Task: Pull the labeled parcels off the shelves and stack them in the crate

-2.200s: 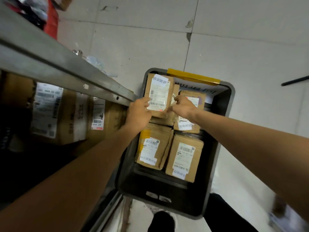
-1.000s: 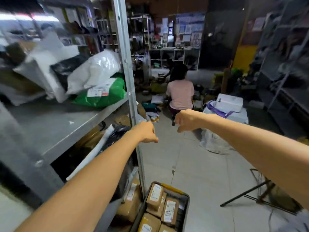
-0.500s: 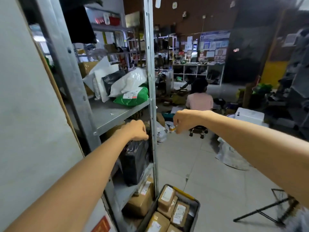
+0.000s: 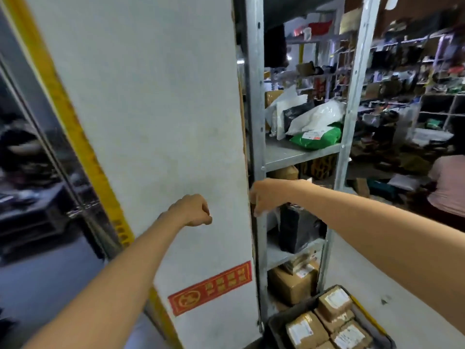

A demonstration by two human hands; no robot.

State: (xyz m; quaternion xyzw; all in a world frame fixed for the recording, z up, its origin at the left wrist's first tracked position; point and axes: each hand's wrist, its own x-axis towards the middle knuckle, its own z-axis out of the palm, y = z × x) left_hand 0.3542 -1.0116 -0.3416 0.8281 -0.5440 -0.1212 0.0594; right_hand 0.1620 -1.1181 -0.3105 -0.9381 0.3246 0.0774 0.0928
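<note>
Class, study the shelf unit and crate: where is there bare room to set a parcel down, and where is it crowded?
Free: the front strip of the middle shelf, left of the green bag; the lower shelf before the black bag; floor right of the crate. Crowded: the crate, packed with parcels.

- We see a white panel in the middle.
- A red sticker sits low on it.
- A yellow strip borders its left edge.
- A person in pink is far to its right.
</note>
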